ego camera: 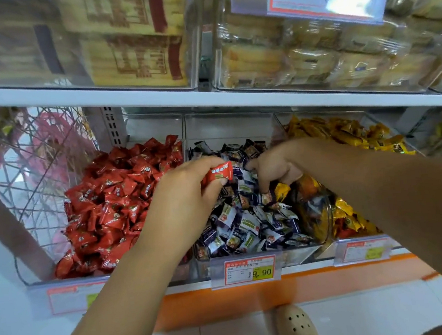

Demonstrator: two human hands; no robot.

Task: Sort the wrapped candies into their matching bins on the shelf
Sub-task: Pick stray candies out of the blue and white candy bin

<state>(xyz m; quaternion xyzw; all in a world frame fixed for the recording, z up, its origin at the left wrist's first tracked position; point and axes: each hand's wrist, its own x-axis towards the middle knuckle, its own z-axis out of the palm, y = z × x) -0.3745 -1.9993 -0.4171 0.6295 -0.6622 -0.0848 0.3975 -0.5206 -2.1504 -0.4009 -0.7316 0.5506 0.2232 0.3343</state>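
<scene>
My left hand (187,195) has a narrow grip on one red wrapped candy (217,173), pinched between thumb and curled fingers. The wrapper sticks out to the right, above the near left part of the middle bin (226,128). That wrist is bent slightly, and the forearm runs down and to the left, out of the bottom of the view.

My right hand (277,167) is knuckles-up just beside it, fingers (264,190) curled down into the pile of dark blue and white candies (247,219) in the middle bin. I cannot tell whether that grip has closed on a piece. A yellow candy (282,191) lies in this pile right by those fingers. The right forearm crosses the front of the right bin (318,114), which holds yellow candies (347,132).

To the left, the red bin (153,128) is heaped with red candies (109,206) matching mine. A price tag (248,271) reading 19.90 hangs on the shelf edge below the middle bin. Below it, a beige clog (296,328) stands on the tiled floor.
</scene>
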